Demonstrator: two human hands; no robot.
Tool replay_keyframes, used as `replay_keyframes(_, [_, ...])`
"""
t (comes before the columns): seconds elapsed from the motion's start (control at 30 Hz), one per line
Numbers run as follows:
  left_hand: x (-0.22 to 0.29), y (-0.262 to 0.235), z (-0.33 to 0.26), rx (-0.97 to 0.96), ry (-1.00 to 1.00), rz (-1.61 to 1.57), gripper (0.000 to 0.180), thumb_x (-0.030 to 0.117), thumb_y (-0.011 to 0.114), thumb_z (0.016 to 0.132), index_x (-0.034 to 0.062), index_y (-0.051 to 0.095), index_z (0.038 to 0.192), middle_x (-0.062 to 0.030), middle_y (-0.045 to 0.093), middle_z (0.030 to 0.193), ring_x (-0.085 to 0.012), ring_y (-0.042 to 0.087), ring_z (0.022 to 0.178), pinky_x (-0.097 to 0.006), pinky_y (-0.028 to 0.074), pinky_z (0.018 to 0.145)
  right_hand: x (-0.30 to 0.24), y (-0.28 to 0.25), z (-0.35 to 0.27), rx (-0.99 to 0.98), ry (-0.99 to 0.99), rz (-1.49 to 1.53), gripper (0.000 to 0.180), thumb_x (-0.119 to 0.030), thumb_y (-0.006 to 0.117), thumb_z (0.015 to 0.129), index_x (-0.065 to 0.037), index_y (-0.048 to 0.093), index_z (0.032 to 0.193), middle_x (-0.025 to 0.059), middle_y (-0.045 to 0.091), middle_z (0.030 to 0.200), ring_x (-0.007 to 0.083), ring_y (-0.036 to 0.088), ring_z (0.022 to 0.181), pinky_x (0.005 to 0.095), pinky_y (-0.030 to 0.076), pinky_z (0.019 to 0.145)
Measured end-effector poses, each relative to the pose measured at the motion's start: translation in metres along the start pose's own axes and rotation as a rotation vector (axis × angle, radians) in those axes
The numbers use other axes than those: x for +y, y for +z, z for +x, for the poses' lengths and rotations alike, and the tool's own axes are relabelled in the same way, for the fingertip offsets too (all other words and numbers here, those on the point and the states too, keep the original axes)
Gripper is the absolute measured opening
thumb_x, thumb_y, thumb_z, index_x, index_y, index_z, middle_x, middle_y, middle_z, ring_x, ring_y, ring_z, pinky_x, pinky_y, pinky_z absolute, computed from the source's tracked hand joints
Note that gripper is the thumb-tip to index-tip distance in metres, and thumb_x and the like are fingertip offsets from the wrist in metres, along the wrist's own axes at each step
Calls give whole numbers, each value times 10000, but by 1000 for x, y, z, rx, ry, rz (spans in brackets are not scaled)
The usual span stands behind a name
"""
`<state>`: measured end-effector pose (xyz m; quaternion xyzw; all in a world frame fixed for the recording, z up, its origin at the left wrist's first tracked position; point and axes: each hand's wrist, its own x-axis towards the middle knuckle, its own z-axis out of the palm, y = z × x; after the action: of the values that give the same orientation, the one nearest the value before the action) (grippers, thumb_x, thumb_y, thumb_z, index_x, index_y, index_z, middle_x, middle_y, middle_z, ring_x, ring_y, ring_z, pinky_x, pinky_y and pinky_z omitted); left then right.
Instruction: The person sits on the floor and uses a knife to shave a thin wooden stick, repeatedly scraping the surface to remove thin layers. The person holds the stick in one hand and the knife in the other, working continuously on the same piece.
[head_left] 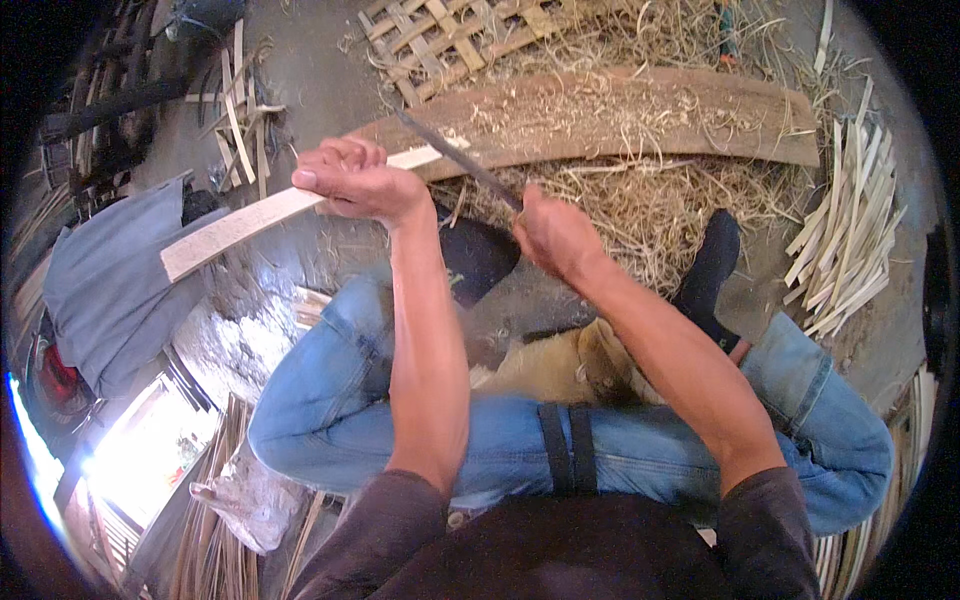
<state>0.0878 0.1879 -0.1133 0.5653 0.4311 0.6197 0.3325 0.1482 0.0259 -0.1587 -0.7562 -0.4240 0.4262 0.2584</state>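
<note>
My left hand (358, 182) is closed round a long, flat, pale strip of wood or bamboo (238, 232). One end of the strip sticks out to the left; the other slopes up past my fingers over a wooden board (680, 120). In my right hand (562, 234) is the handle of a knife (450, 150). Its dark, narrow blade points up and left and crosses the strip's far end; whether the edge touches it I cannot tell. The long board lies beyond both hands, strewn with thin shavings.
A woven lattice (440, 45) lies behind the board. Curly shavings (640, 220) heap in front of it. To the right is a pile of pale strips (845, 225). A grey cloth (115, 265) hangs at the left. My bent legs in jeans (330, 400) are below my arms.
</note>
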Motion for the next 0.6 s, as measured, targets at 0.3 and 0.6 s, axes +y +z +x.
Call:
replay_keyframes(0.3, [3, -6, -1, -18, -7, -13, 589, 697, 301, 945, 149, 260, 732, 15, 286, 621, -95, 303, 504, -245, 210, 410, 15, 11, 3, 44, -17, -53, 228, -170, 583, 849, 37, 510, 911, 262, 630, 703, 438, 648, 708, 507, 520, 634])
replay_keyframes(0.6, [22, -5, 23, 1, 116, -50, 585, 672, 253, 963, 141, 250, 717, 28, 260, 577, -69, 246, 461, -218, 192, 389, -29, 2, -13, -21, 49, 43, 291, -213, 570, 889, 60, 491, 954, 272, 629, 694, 458, 642, 672, 515, 526, 615])
